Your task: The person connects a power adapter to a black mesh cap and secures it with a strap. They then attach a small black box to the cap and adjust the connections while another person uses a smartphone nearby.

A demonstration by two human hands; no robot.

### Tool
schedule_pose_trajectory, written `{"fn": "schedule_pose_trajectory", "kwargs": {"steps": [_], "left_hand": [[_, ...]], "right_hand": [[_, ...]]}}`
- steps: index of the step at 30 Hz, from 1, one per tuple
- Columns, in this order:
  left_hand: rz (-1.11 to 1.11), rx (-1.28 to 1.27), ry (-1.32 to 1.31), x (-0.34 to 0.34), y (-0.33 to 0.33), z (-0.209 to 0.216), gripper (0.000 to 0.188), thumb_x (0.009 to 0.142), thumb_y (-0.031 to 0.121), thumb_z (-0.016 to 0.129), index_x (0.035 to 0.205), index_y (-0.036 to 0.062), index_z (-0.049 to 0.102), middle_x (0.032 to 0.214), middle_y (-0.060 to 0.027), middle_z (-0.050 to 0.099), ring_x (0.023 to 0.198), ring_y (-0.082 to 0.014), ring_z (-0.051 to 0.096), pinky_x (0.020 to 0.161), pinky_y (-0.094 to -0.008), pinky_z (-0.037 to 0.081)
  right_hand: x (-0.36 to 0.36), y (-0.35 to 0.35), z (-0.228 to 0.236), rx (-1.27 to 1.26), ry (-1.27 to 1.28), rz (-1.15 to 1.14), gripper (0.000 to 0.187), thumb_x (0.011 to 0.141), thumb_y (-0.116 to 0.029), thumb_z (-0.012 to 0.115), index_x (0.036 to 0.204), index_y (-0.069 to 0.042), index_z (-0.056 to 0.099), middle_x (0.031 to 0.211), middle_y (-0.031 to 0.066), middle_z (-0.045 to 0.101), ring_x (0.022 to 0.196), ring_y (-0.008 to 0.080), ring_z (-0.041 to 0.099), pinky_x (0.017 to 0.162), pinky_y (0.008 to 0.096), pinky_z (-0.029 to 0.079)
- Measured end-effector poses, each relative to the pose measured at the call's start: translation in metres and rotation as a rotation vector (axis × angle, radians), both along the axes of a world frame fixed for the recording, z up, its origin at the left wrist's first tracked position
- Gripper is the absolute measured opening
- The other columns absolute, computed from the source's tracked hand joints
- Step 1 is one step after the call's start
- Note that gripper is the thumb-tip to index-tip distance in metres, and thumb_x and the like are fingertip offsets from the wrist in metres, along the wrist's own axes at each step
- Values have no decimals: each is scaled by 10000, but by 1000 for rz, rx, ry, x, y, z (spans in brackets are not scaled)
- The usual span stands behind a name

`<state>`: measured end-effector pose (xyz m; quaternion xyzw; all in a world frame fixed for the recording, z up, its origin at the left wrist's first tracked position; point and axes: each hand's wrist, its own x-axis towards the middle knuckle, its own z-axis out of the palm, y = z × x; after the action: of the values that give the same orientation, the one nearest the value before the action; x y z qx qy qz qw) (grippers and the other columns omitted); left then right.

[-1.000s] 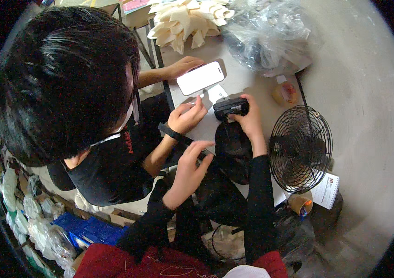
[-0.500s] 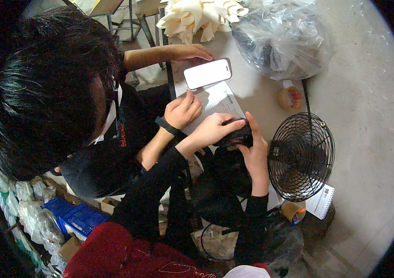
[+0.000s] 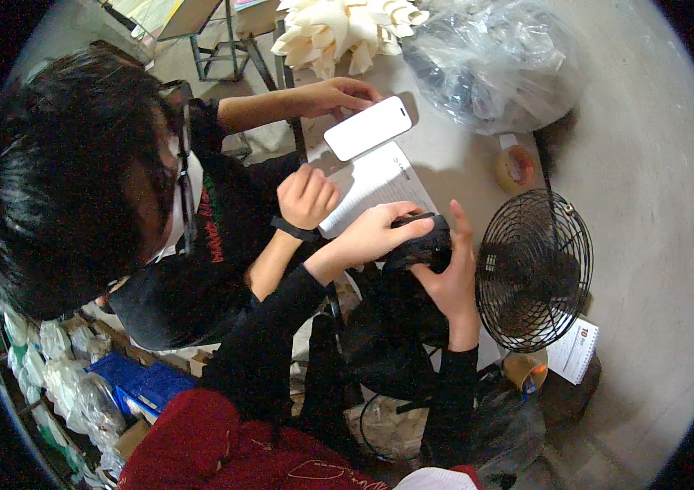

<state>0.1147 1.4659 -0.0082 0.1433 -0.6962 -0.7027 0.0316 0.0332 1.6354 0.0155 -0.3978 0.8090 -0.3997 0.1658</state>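
A rounded black object (image 3: 422, 249) is held up between my two hands; its kind cannot be made out. My left hand (image 3: 370, 235) grips it from the left, thumb across the top. My right hand (image 3: 451, 282) holds its right side, thumb at the lower edge and index finger pointing up; the other fingers are hidden. Just beyond my hands, a sheet of printed paper (image 3: 381, 186) lies on the table. A phone with a bright white screen (image 3: 368, 131) rests above it, touched by a co-worker's far hand (image 3: 339, 98). The co-worker's near hand (image 3: 308, 198) is curled beside the paper.
A black wire fan (image 3: 535, 269) stands right of my right hand. Behind it are a tape roll (image 3: 515, 168) and a clear plastic bag (image 3: 498, 69). Cream-coloured pieces (image 3: 347, 33) lie at the back. A cup (image 3: 524, 372) and a calendar (image 3: 573, 351) sit below the fan.
The black object has turned a little between my hands. The co-worker's near hand has drawn back from the phone and curled up, and their head has shifted. The phone has tilted slightly.
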Motion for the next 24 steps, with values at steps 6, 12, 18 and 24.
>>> {"fn": "schedule_pose_trajectory", "kwargs": {"steps": [6, 12, 18, 24], "left_hand": [[-184, -188, -89, 16, -11, 20, 418, 983, 335, 575, 1213, -11, 537, 1110, -134, 634, 1029, -190, 580, 931, -335, 454], [-160, -175, -40, 21, 1, 21, 393, 993, 317, 544, 1230, 6, 502, 1131, -140, 609, 1029, -198, 575, 927, -337, 449], [372, 2, -82, 15, -21, 34, 355, 1016, 274, 517, 1242, 1, 541, 951, -42, 634, 889, -143, 587, 821, -312, 483], [-113, -151, -51, -16, -4, 6, 389, 958, 366, 617, 1097, 8, 680, 866, -53, 661, 791, -115, 587, 707, -282, 485]], "right_hand": [[13, 5, 21, 63, 28, 87, 1135, 682, -270, 810, 1571, -94, 126, 1359, 227, 531, 1215, 428, 530, 1144, 597, 210], [16, -9, 32, 128, -49, -49, 1050, 675, -401, 840, 1519, -123, 280, 1343, 185, 541, 1229, 399, 517, 1103, 535, 308], [30, 4, 31, 44, -51, -138, 921, 672, -453, 842, 1408, -103, 414, 1249, 166, 608, 1142, 403, 544, 1053, 494, 367], [38, 14, 27, -23, -95, -126, 775, 667, -473, 846, 1259, -85, 528, 1121, 117, 630, 1027, 339, 572, 924, 431, 429]]}}
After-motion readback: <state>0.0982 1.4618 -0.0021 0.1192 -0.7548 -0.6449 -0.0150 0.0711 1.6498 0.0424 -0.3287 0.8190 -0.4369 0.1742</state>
